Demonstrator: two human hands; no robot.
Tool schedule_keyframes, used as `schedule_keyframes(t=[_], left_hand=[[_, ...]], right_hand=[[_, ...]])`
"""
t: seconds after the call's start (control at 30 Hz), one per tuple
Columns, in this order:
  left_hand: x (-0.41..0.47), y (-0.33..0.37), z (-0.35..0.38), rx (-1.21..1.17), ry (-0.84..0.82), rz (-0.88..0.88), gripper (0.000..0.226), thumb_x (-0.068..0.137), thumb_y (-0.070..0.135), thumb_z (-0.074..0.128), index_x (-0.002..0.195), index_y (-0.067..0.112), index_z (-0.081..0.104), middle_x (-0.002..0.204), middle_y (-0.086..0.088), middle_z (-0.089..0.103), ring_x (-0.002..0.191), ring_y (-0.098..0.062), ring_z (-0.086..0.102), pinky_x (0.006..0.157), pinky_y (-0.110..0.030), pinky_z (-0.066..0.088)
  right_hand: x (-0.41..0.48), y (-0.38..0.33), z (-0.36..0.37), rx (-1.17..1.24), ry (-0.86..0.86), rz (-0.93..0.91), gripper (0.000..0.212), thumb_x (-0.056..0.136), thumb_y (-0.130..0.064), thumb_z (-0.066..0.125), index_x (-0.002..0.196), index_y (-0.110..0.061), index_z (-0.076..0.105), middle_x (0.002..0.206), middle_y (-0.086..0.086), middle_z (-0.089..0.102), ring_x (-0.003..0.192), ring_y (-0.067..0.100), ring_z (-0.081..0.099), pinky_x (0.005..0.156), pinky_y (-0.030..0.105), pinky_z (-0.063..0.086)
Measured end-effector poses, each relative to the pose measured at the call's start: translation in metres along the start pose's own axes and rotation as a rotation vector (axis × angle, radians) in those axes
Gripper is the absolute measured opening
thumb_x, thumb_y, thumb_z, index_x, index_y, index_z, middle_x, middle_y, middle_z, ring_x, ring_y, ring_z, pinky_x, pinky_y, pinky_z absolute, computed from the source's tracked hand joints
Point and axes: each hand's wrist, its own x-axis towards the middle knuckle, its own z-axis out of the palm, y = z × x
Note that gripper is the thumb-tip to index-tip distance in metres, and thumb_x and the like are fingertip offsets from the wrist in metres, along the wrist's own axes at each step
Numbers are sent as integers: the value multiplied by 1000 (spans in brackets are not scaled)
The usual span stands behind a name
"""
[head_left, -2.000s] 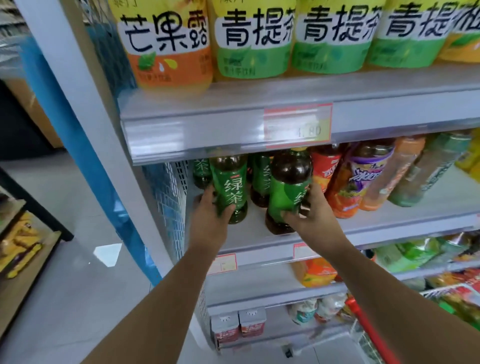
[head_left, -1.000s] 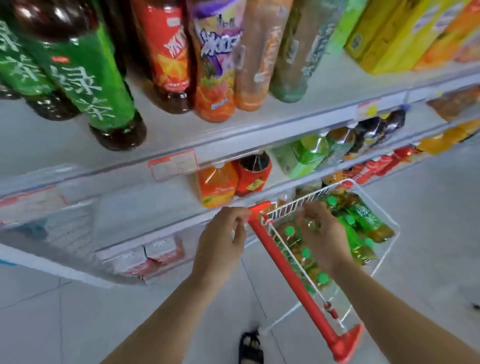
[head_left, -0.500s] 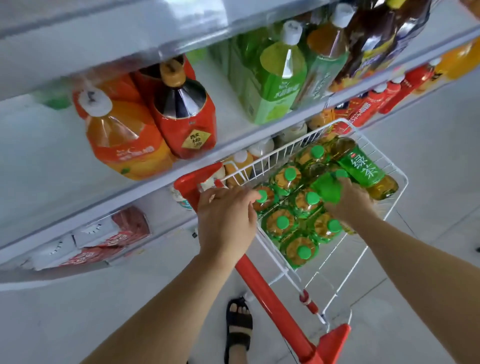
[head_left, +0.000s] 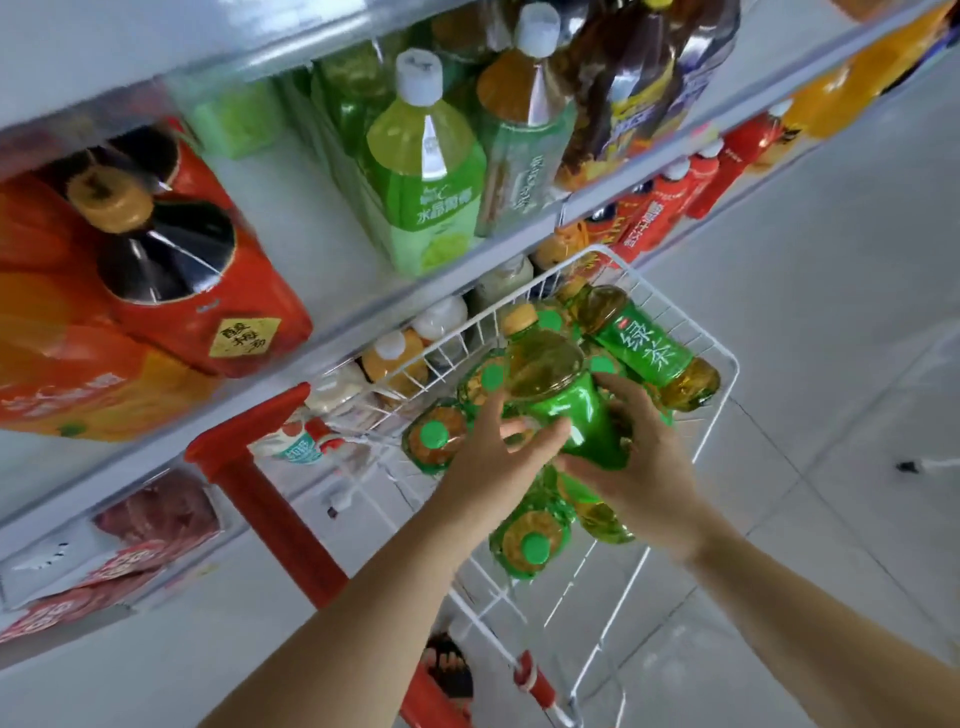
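A white wire cart basket (head_left: 730, 364) with a red handle bar (head_left: 270, 504) holds several green tea bottles with green caps (head_left: 435, 435), most upright and one lying on its side (head_left: 649, 351). My right hand (head_left: 641, 462) grips the lower part of one green tea bottle (head_left: 563, 397), which is raised above the others and tilted with its neck pointing away. My left hand (head_left: 493, 462) is at the left side of that bottle, fingers spread and straight, with the thumb against the green label.
Drink shelves run along the left and top: a red and orange shrink-wrapped pack (head_left: 171, 270), a pale green bottle (head_left: 426, 171), and red bottles (head_left: 670, 208) lower down. My sandalled foot (head_left: 449, 670) stands by the cart on the grey tiled floor (head_left: 831, 312).
My left hand has left the red cart handle and moved right to the bottle. My right hand has raised a green tea bottle out of the group in the basket.
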Motion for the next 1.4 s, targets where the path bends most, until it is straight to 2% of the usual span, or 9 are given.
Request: schedule_keyframes(t=[0.1, 0.23, 0.33, 0.47, 0.7, 1.03, 1.17, 1.33, 1.4], left_hand=[[5, 0, 12, -297, 71, 56, 46, 72, 38, 78, 111, 25, 57, 98, 7, 70, 92, -8, 68, 74, -21, 54], [14, -7, -2, -239, 235, 68, 54, 65, 42, 81, 111, 27, 58, 101, 10, 70, 90, -2, 66, 78, -28, 52], [19, -11, -12, -150, 314, 68, 45, 72, 33, 79, 112, 28, 57, 100, 13, 69, 85, 6, 64, 74, -26, 46], [22, -21, -17, -190, 299, 28, 44, 76, 31, 75, 115, 27, 56, 103, 14, 69, 92, 2, 64, 84, -33, 49], [29, -28, -20, -260, 328, 11, 50, 72, 35, 79, 116, 25, 57, 106, 8, 69, 98, -11, 65, 93, -46, 50], [-53, 30, -47, -238, 321, 227, 46, 67, 32, 79, 108, 20, 61, 92, 8, 71, 82, -3, 68, 72, -22, 48], [-120, 62, -73, -152, 385, 394, 60, 55, 50, 74, 109, 27, 59, 98, 7, 69, 92, -9, 66, 79, -26, 50], [-218, 88, -116, -68, 441, 591, 61, 64, 41, 74, 119, 23, 53, 104, 11, 68, 99, -8, 64, 84, -22, 49], [-261, 91, -138, -52, 484, 634, 65, 67, 33, 78, 124, 21, 50, 110, 9, 67, 102, -8, 63, 88, -25, 50]], right_hand=[[-1, -11, -4, 71, -198, -34, 67, 78, -27, 72, 134, -33, 35, 96, -38, 53, 88, -22, 54, 77, 2, 43], [39, 19, -36, -69, -92, -18, 60, 79, -42, 63, 133, -21, 48, 124, -11, 57, 116, 5, 54, 102, 31, 41], [86, 57, -55, -386, 118, 133, 59, 80, -28, 71, 133, -16, 49, 129, 9, 57, 119, 26, 52, 101, 37, 38], [121, 85, -50, -800, 15, 225, 70, 81, -35, 67, 141, -18, 34, 135, 14, 48, 121, 31, 49, 91, 43, 43], [139, 86, -38, -967, 73, 245, 62, 77, -37, 72, 125, -14, 41, 113, 14, 58, 105, 33, 55, 86, 47, 46], [20, -20, -34, -275, 143, 111, 75, 69, -28, 81, 133, -18, 43, 112, 5, 60, 97, 26, 60, 76, 38, 53], [-46, -93, -16, 33, 167, -34, 75, 66, -33, 82, 129, -22, 44, 100, -8, 63, 80, 10, 65, 66, 30, 56], [-103, -197, 15, 218, 152, -258, 60, 67, -49, 73, 117, -34, 45, 102, -16, 63, 88, -6, 62, 74, 12, 48], [-125, -237, 33, 306, 90, -327, 64, 69, -48, 75, 122, -28, 45, 110, -10, 63, 98, -3, 61, 82, 17, 49]])
